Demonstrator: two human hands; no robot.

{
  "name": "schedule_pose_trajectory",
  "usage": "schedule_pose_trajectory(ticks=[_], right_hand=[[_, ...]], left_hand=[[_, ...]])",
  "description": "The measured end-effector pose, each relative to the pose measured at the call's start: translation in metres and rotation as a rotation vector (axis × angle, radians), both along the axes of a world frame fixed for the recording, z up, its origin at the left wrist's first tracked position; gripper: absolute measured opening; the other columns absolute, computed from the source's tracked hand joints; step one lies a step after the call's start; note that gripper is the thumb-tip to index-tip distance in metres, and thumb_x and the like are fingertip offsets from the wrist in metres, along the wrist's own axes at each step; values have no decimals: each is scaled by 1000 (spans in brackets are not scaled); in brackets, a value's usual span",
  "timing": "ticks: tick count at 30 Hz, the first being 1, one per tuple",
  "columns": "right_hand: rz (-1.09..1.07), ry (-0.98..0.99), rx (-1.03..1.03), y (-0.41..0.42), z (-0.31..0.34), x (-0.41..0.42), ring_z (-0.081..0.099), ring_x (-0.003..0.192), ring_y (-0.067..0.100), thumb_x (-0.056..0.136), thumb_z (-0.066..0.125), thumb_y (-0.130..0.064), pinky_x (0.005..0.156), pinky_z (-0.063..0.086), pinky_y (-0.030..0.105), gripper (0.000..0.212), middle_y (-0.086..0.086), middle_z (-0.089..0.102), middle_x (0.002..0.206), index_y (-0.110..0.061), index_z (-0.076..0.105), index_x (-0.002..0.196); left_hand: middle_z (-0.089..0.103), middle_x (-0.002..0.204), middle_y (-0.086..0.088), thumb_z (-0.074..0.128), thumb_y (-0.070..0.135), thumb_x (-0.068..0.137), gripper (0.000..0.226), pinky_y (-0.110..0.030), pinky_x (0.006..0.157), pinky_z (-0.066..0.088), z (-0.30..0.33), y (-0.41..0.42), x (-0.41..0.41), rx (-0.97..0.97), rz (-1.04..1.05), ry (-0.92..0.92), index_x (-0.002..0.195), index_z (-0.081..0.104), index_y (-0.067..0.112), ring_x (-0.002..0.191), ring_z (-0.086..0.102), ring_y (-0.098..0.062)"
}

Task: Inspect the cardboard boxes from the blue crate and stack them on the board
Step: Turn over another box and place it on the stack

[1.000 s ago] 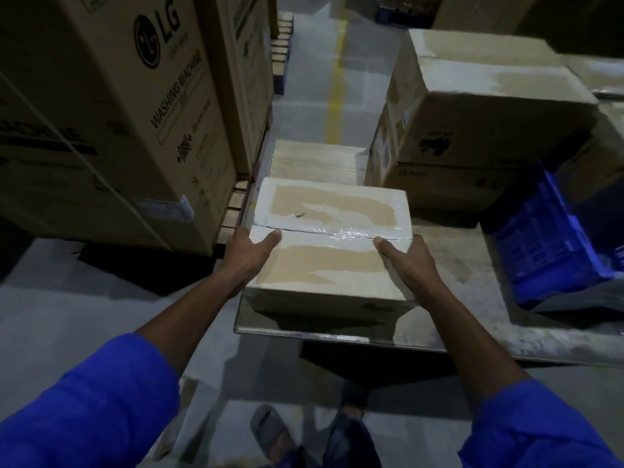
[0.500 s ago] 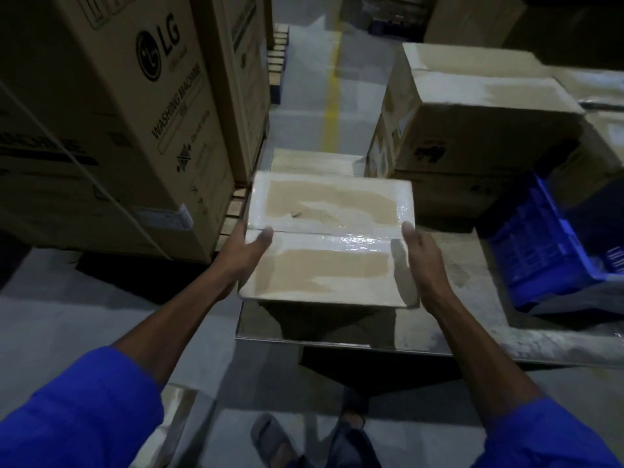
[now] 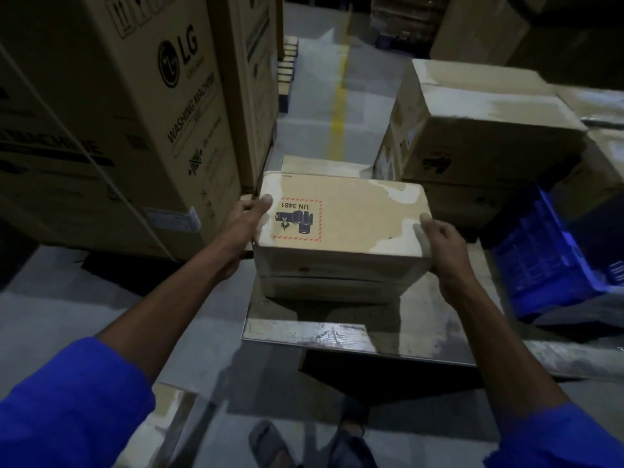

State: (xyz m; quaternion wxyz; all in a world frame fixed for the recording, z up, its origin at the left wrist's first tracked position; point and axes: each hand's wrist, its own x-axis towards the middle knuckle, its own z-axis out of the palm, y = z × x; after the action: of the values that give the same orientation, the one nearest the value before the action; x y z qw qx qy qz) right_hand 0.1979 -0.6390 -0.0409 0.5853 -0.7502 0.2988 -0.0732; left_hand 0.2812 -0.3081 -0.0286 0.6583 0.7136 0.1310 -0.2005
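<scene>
We grip the box [image 3: 341, 221] at both ends, left hand [image 3: 243, 224] and right hand [image 3: 442, 244] clamped on it, above the board [image 3: 439, 329] beside the crate [image 3: 547, 265].

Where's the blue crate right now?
In the head view, the blue crate sits at the right edge of the board, just right of the right hand, beside stacked cartons.
</scene>
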Motion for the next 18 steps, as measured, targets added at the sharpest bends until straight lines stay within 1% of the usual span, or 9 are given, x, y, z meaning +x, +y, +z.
schedule_pose_trajectory(ticks=[2, 3, 5, 6, 7, 9, 11, 14, 18], right_hand=[[92, 84, -134, -2, 10, 14, 56, 119, 22, 92, 66, -62, 97, 53, 46, 75, -4, 52, 132, -18, 45, 150], [149, 120, -177, -1, 16, 21, 57, 119, 22, 87, 71, -64, 97, 54, 45, 84, -5, 52, 131, -18, 42, 151], [233, 169, -222, 1, 22, 31, 60, 119, 22, 67, 78, -77, 95, 57, 44, 108, -4, 56, 136, -20, 41, 151], [251, 192, -245, 2, 22, 34, 60, 120, 23, 61, 81, -77, 95, 57, 44, 115, -1, 57, 137, -19, 39, 151], [257, 211, -261, 3, 21, 36, 58, 121, 25, 62, 83, -73, 96, 57, 44, 115, 2, 55, 138, -17, 36, 151], [243, 226, -274, 4, 19, 39, 57, 123, 27, 70, 87, -61, 101, 55, 47, 108, 6, 54, 141, -14, 33, 151], [225, 229, -262, 5, 21, 41, 57, 125, 29, 74, 88, -52, 102, 54, 49, 102, 9, 53, 143, -12, 32, 149], [214, 243, -250, 6, 24, 40, 54, 128, 31, 79, 87, -45, 103, 53, 48, 98, 12, 50, 145, -10, 28, 149], [237, 231, -250, 3, 20, 38, 54, 128, 29, 64, 90, -59, 104, 54, 51, 116, 10, 49, 143, -13, 27, 150]], left_hand=[[67, 123, -2, 78, 59, 79, 58, -57, 96, 55, 8, -7, 8, 92, -21, 3, 118, 49, 28, 106, 68, -25], [66, 119, -1, 82, 50, 81, 58, -56, 93, 56, 11, -10, 10, 146, -33, 20, 122, 46, 27, 103, 67, -24], [65, 118, -2, 89, 40, 77, 75, -54, 87, 58, 15, -16, 14, 202, -47, 43, 134, 42, 23, 103, 67, -24], [64, 121, -2, 90, 37, 75, 86, -49, 83, 58, 15, -19, 14, 218, -44, 40, 141, 38, 20, 104, 65, -23], [62, 120, -1, 90, 33, 76, 90, -41, 76, 57, 16, -21, 13, 226, -46, 31, 146, 34, 18, 100, 63, -19], [59, 110, 2, 87, 27, 81, 87, -29, 62, 50, 16, -26, 13, 243, -55, 4, 147, 32, 15, 87, 60, -12], [65, 115, -2, 86, 24, 82, 81, -27, 58, 50, 15, -29, 15, 262, -63, -2, 145, 35, 14, 83, 63, -10], [65, 126, -7, 87, 24, 81, 81, -27, 58, 51, 17, -30, 15, 275, -60, -9, 144, 36, 14, 83, 64, -11], [59, 113, 0, 87, 32, 80, 100, -30, 64, 50, 13, -32, 9, 276, -33, -30, 153, 21, 17, 79, 57, -9]])
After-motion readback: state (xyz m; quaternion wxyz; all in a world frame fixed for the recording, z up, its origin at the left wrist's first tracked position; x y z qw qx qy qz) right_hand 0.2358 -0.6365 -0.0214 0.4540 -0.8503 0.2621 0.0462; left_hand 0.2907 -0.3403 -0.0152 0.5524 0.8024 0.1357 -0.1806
